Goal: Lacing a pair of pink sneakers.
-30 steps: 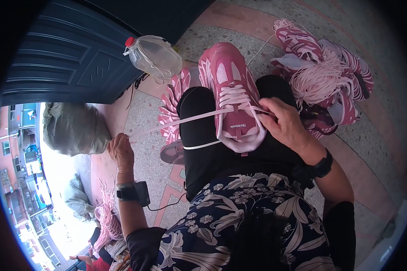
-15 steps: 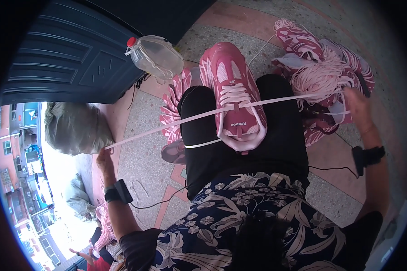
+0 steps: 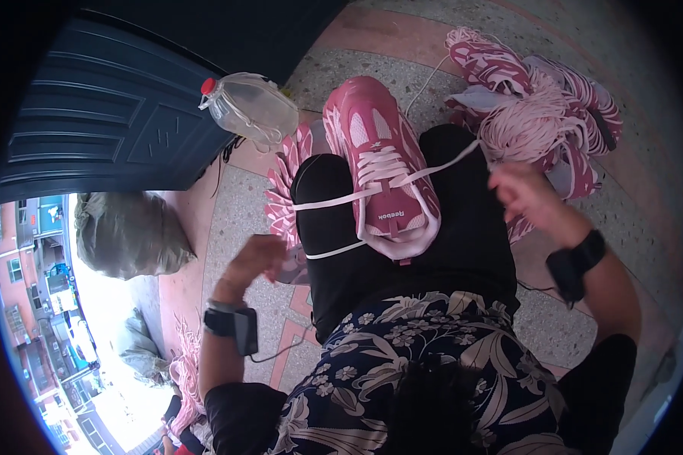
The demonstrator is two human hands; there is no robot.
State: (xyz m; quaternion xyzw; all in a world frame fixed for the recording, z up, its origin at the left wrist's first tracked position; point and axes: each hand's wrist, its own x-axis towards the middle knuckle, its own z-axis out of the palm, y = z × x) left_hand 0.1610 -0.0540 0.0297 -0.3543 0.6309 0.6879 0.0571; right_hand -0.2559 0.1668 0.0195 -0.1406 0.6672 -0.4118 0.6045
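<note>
A pink running shoe (image 3: pixel 391 216) rests across my black-trousered thighs, its opening toward me. Pale pink laces (image 3: pixel 383 167) are threaded through its upper eyelets. One loose lace end (image 3: pixel 330 202) runs left over my left knee; the other lace end (image 3: pixel 451 161) runs right past my right knee. My left hand (image 3: pixel 259 259) hovers left of the thigh, fingers bent and loosely parted, with no lace visible in it. To the right of the shoe, my right hand (image 3: pixel 527 196) has its fingers loosely spread, apart from the lace.
A pile of pink shoes (image 3: pixel 493 72) with a bundle of pink laces (image 3: pixel 527 125) lies right on the floor. More pink striped pieces (image 3: pixel 279 186) sit beside my left knee. A clear jug (image 3: pixel 254 106), a dark door (image 3: pixel 91 114) and a bulging sack (image 3: pixel 133 235) stand left.
Both hands have let go of the taut lace ends and come inward toward my legs. The lace now lies slack on both sides of the shoe.
</note>
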